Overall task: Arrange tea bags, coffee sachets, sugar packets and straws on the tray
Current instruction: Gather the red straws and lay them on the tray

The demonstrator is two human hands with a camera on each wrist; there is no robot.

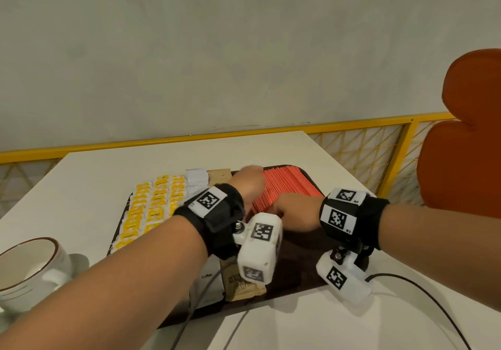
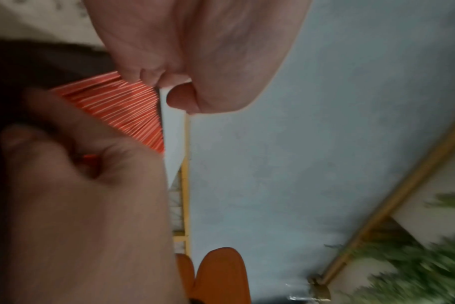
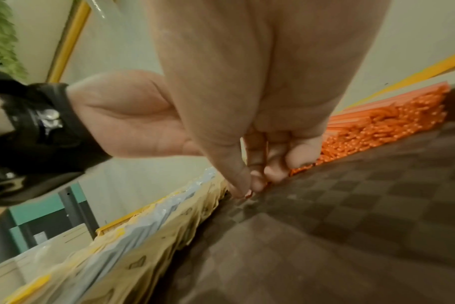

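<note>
A dark brown tray (image 1: 298,276) on the white table holds rows of yellow tea bags (image 1: 151,208), white sachets (image 1: 196,180), brown sugar packets (image 1: 244,287) and a pile of red straws (image 1: 290,187). My left hand (image 1: 249,184) lies over the pile's left edge, its fingers touching the straws (image 2: 122,109). At the pile's near end my right hand (image 1: 292,211) has curled fingers. In the right wrist view its fingertips (image 3: 247,191) pinch a red straw end low over the tray floor (image 3: 325,226), beside the sugar packets (image 3: 169,236).
A white cup (image 1: 29,263) with a brown rim stands at the table's near left. A black cable (image 1: 406,279) trails over the near right of the table. An orange chair back (image 1: 461,146) stands at the right, behind a yellow railing (image 1: 352,124).
</note>
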